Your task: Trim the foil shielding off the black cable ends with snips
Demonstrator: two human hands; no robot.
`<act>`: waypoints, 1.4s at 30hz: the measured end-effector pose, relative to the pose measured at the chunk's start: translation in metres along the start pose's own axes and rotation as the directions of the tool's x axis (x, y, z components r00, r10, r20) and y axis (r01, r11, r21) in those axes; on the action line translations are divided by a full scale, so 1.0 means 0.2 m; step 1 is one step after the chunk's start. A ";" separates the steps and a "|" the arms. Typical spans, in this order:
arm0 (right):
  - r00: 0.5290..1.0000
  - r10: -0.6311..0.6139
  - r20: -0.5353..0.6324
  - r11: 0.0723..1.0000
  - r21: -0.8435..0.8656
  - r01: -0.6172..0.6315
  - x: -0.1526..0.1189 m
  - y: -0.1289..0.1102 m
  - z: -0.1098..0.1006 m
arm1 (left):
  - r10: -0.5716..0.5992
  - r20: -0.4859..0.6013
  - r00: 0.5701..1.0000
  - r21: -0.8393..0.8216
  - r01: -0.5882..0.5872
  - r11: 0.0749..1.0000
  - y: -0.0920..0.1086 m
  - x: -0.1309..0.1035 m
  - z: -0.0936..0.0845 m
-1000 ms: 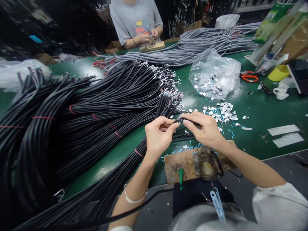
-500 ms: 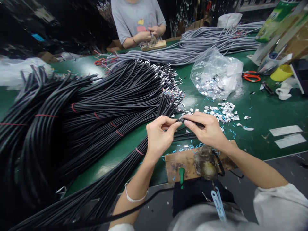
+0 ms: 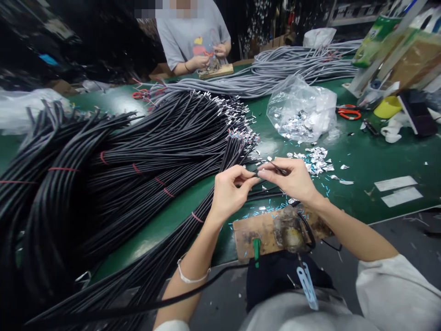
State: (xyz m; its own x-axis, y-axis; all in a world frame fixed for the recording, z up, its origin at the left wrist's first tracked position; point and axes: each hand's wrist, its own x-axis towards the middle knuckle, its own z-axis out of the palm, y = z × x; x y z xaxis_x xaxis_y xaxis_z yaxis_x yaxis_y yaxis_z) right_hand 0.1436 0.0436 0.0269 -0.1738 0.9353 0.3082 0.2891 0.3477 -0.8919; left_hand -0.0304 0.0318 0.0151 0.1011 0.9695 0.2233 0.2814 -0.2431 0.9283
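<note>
My left hand is closed in a pinch around the end of a black cable, most of which its fingers hide. Fingertips of my right hand meet that end from the other side. A slim dark tool lies between the right thumb and fingers; its exact kind is unclear. Behind the hands stands a bunch of black cables with stripped, coloured wire ends. Another black cable bundle, tied with a red band, runs under my left forearm. Foil scraps lie beyond my right hand.
A wooden board with a grimy metal fixture sits at the table's front edge. Large black cable bundles fill the left. Further back are a clear plastic bag, orange-handled scissors, grey cables and a co-worker.
My right hand has turned slightly, and the dark tool's back end now points up and away instead of lying along the palm. The left hand keeps its pinch. The whole view has shifted a little.
</note>
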 end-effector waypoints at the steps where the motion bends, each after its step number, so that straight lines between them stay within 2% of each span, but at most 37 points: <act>1: 1.000 -0.025 -0.001 0.999 -0.019 0.025 -0.01 0.00 0.01 | 0.003 -0.001 1.000 0.012 -0.002 1.000 0.00 0.00 0.01; 6: 0.996 -0.086 0.009 0.994 -0.061 0.086 -0.01 0.03 0.02 | -0.092 0.020 0.996 -0.071 0.094 0.993 -0.02 0.01 0.02; 9: 0.997 -0.047 0.054 0.997 -0.060 0.051 0.00 0.05 0.02 | -0.054 0.065 0.996 -0.067 0.058 0.996 -0.01 0.01 0.00; 11: 0.994 -0.074 0.085 0.993 -0.088 0.082 0.01 0.06 0.01 | -0.041 0.146 0.988 -0.058 0.050 0.997 0.00 0.01 -0.01; 13: 0.969 -0.204 0.140 0.959 -0.169 0.226 0.01 0.05 -0.01 | -0.106 0.310 0.945 -0.082 0.138 0.987 0.02 0.01 -0.02; 15: 0.897 -0.366 0.248 0.858 -0.282 0.429 0.00 0.04 -0.04 | -0.199 0.469 0.860 -0.105 0.278 0.955 0.03 0.01 -0.02; 16: 0.854 -0.420 0.306 0.792 -0.336 0.510 -0.01 0.04 -0.05 | -0.241 0.506 0.828 -0.119 0.344 0.932 0.03 0.02 -0.01; 17: 0.824 -0.446 0.350 0.733 -0.386 0.560 -0.01 0.03 -0.07 | -0.278 0.505 0.817 -0.142 0.396 0.907 0.02 0.02 -0.01; 18: 0.813 -0.450 0.370 0.689 -0.435 0.580 -0.01 0.03 -0.08 | -0.308 0.472 0.826 -0.178 0.432 0.884 0.01 0.02 0.00; 20: 0.850 -0.427 0.309 0.659 -0.537 0.527 -0.01 0.04 -0.11 | -0.333 0.353 0.874 -0.290 0.441 0.850 -0.01 0.03 0.01; 22: 0.914 -0.391 0.108 0.687 -0.627 0.368 0.01 0.08 -0.12 | -0.308 0.261 0.915 -0.397 0.393 0.830 -0.01 0.04 0.01; 24: 0.939 -0.329 -0.099 0.738 -0.647 0.190 0.03 0.11 -0.13 | -0.258 0.250 0.933 -0.451 0.348 0.822 -0.01 0.04 -0.01; 25: 0.949 -0.285 -0.138 0.763 -0.631 0.137 0.04 0.12 -0.12 | -0.231 0.267 0.936 -0.460 0.334 0.823 -0.01 0.04 -0.01; 28: 0.981 -0.186 -0.049 0.854 -0.502 0.137 0.05 0.12 -0.08 | -0.181 0.311 0.933 -0.445 0.311 0.840 -0.01 0.04 -0.03; 32: 0.975 -0.222 0.018 0.950 -0.220 0.220 0.04 0.07 -0.02 | -0.210 0.264 0.941 -0.385 0.302 0.872 -0.03 0.04 -0.02; 35: 0.962 -0.271 0.013 0.955 -0.122 0.271 0.02 0.06 0.00 | -0.209 0.247 0.946 -0.336 0.286 0.897 -0.02 0.03 -0.01; 42: 0.940 -0.340 0.020 0.934 -0.112 0.340 0.02 0.09 0.01 | -0.164 0.297 0.941 -0.262 0.246 0.933 0.02 0.02 -0.01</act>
State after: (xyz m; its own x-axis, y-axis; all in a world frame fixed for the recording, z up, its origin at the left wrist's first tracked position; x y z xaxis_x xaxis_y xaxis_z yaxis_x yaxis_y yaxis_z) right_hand 0.1464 0.0535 0.0120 -0.2805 0.7599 0.5864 0.3159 0.6500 -0.6911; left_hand -0.0315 0.0343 0.0212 0.3326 0.9426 -0.0310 0.0374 0.0197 0.9991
